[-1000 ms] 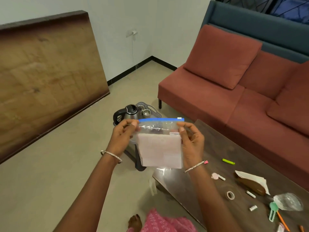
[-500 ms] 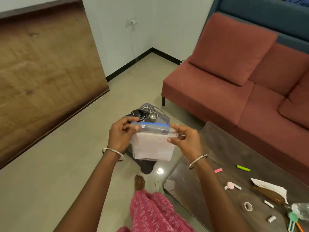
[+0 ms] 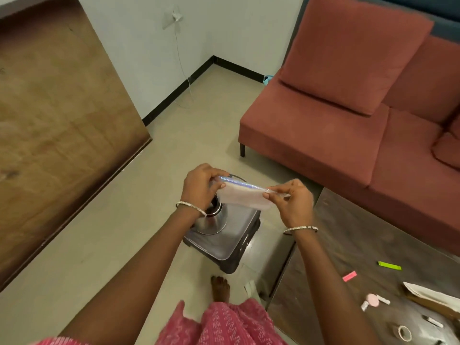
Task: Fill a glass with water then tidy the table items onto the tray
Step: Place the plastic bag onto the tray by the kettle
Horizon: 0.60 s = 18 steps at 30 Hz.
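Note:
A clear zip bag (image 3: 245, 195) with a blue seal and a white sheet inside is stretched nearly flat between both hands. My left hand (image 3: 200, 186) pinches its left end, my right hand (image 3: 291, 199) pinches its right end. The bag hangs above a grey tray (image 3: 231, 241) that rests on a dark stool (image 3: 230, 260) on the floor. A steel kettle (image 3: 211, 220) stands on the tray, partly hidden by my left wrist and the bag.
The dark coffee table (image 3: 348, 245) at right holds a green marker (image 3: 389, 265), a pink eraser (image 3: 349, 276), a pink round item (image 3: 372, 300), a tape roll (image 3: 404, 333) and a paper bag (image 3: 433, 298). A red sofa (image 3: 336, 135) stands behind. A wooden board (image 3: 62, 120) leans on the left wall.
The bag has tipped from upright to nearly flat and dropped lower over the tray. My view has moved forward and down toward the stool.

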{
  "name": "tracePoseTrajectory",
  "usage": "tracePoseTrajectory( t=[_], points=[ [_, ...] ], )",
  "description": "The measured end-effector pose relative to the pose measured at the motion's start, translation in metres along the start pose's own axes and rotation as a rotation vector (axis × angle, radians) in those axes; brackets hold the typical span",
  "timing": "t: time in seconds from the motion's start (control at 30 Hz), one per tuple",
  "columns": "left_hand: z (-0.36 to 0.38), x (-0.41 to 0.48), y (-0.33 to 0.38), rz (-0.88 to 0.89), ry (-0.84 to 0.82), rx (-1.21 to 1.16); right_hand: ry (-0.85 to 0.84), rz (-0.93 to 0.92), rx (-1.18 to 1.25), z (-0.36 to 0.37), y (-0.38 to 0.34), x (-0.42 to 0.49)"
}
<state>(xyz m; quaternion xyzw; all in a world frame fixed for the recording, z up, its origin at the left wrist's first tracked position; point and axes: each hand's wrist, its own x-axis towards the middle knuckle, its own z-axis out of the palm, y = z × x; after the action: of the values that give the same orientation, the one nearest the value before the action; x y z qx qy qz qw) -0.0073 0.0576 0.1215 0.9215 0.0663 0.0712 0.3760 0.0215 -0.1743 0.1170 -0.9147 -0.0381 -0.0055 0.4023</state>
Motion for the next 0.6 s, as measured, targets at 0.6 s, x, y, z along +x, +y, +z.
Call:
tracePoseTrajectory(
  t=[0.6],
  points=[
    [0.062,0.136,-0.14,-0.128,-0.337,-0.062,0.1,0.33,0.061,0.155,0.048,0.068]
  ],
)
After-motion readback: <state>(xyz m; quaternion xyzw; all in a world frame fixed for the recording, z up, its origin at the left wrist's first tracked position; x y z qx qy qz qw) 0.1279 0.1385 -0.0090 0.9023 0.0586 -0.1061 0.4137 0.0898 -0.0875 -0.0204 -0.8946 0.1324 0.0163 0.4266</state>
